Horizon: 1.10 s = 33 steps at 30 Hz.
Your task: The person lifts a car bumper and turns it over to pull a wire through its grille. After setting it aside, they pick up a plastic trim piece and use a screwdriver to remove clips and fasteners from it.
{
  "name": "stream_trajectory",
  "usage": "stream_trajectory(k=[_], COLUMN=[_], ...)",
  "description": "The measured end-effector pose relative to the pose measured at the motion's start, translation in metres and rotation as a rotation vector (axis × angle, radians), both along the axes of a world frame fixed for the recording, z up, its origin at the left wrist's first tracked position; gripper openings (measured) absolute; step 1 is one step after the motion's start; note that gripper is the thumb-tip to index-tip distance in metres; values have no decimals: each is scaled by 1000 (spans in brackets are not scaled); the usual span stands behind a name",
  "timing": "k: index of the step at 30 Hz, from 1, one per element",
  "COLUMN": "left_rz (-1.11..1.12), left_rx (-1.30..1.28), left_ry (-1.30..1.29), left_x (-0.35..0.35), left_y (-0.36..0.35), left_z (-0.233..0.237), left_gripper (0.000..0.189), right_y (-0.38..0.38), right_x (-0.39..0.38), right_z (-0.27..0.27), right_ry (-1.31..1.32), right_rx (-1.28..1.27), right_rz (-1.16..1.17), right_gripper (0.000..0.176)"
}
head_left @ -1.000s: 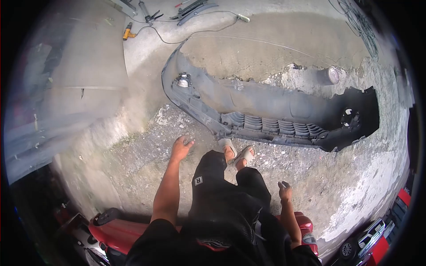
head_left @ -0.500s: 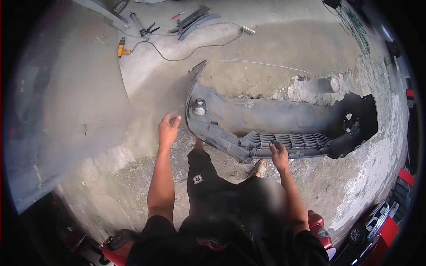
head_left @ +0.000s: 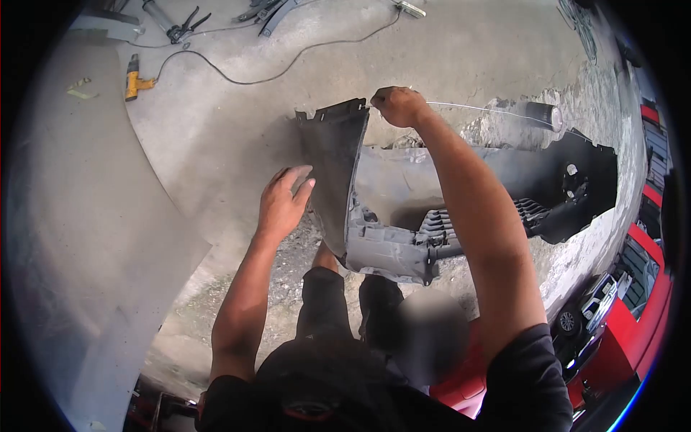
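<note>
A dark car bumper (head_left: 432,173) lies with its hollow inner side up, and its near end panel (head_left: 331,151) stands tilted toward me. My left hand (head_left: 282,205) is open just left of that panel, fingers slightly spread and holding nothing. Above the panel's top corner, my right hand (head_left: 397,106) is closed in a pinch at a thin pale wire (head_left: 482,109). The wire runs right from the hand to a dark cylindrical spool (head_left: 545,115). My fingers hide the wire's end, and my right forearm covers part of the bumper's slatted grille (head_left: 435,225).
A yellow heat gun (head_left: 135,81) lies on the concrete floor with its black cord (head_left: 288,65) looping right. Beyond it lies a caulking gun (head_left: 167,23). A large grey panel (head_left: 93,187) fills the left side. Red vehicles (head_left: 640,288) stand at the lower right.
My right hand has moved from the grille up to the wire by the bumper's far corner. The bumper's left end has turned, showing its panel face. My left hand has stayed beside it.
</note>
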<state>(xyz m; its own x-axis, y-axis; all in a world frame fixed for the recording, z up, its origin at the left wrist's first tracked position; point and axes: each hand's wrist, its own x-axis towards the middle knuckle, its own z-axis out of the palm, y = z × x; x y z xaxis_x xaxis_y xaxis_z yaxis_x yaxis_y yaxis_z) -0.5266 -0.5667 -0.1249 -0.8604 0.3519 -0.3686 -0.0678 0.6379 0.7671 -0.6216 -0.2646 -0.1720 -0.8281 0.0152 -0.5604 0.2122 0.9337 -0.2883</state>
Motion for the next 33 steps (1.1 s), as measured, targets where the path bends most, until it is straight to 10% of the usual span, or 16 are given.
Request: stream_trajectory(k=[12, 17, 33], left_rz=[42, -4, -416], left_rx=[109, 19, -88], left_ry=[29, 105, -186], left_x=[-45, -78, -151], left_y=[76, 102, 146], left_z=[-15, -24, -73], left_gripper=[26, 28, 27], right_y=[24, 12, -2], right_x=[-40, -26, 45], right_z=[-16, -10, -24], right_ry=[-682, -265, 370], right_rx=[-498, -218, -175], right_rz=[15, 312, 9], right_gripper=[40, 32, 21])
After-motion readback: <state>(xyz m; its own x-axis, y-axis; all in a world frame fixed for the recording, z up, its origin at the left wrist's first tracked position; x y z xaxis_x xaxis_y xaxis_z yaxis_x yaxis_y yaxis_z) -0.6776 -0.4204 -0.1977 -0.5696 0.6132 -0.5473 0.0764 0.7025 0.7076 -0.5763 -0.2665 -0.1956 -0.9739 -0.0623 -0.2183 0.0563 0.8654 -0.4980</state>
